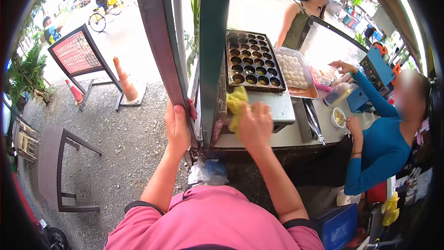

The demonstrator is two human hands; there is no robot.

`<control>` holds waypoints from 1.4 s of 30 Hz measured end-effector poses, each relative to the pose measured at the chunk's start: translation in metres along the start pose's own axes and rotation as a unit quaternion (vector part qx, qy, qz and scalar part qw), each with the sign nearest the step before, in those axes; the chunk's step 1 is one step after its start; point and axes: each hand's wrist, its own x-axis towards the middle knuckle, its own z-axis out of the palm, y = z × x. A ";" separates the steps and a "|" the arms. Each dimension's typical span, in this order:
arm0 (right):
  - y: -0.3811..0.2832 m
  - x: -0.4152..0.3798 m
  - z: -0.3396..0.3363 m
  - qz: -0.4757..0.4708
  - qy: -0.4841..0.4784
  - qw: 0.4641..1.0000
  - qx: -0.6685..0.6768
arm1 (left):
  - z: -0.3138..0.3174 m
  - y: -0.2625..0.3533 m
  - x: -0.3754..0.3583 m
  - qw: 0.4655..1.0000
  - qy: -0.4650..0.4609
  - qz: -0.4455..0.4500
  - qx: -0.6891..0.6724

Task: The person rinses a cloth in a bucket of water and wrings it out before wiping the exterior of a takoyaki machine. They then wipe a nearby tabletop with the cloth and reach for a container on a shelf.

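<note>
A: Where's the cloth?
B: Left end of the stove, just below the pan, beside the green post.
A: Hands?
B: Left hand: fingers wrapped round the brown post. Right hand: at the cloth; fingers blurred, can't tell if clamped.
A: Handling?
B: Probably light, soft, unbreakable. Grab the bunched middle.
A: Edges, room?
B: Green post blocks left, pan rim above. Bare stove top to the right.

Pan on stove; cloth before the pan; post left; tray right; bowl farther right, on counter.
</note>
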 end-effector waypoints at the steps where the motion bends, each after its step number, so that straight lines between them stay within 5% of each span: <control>1: 0.021 -0.004 0.001 0.021 -0.003 0.999 -0.046 | 0.000 -0.002 0.000 1.000 0.007 0.001 -0.003; 5: 0.102 -0.020 -0.017 0.099 -0.056 0.978 -0.174 | 0.008 -0.002 -0.002 0.999 0.046 -0.001 -0.007; 10: 0.117 -0.009 -0.078 0.119 -0.057 0.990 -0.056 | 0.009 -0.008 -0.002 0.998 0.066 0.002 0.003; 17: 0.052 0.040 -0.058 0.032 -0.015 0.962 0.273 | 0.010 -0.007 -0.001 0.998 0.061 0.019 0.012; 19: 0.045 0.025 -0.005 -0.139 -0.089 0.926 0.341 | 0.009 -0.008 0.000 0.998 0.062 0.022 0.016; 25: 0.021 0.013 0.002 -0.177 -0.077 0.961 0.200 | 0.010 -0.012 -0.001 0.996 0.079 0.026 0.018; 37: 0.130 0.014 0.004 -0.003 -0.060 0.998 -0.007 | 0.010 -0.008 0.000 0.996 0.073 0.035 0.024; 42: 0.139 0.019 -0.021 0.121 -0.060 0.989 0.058 | 0.010 -0.013 0.001 0.995 0.087 0.035 0.023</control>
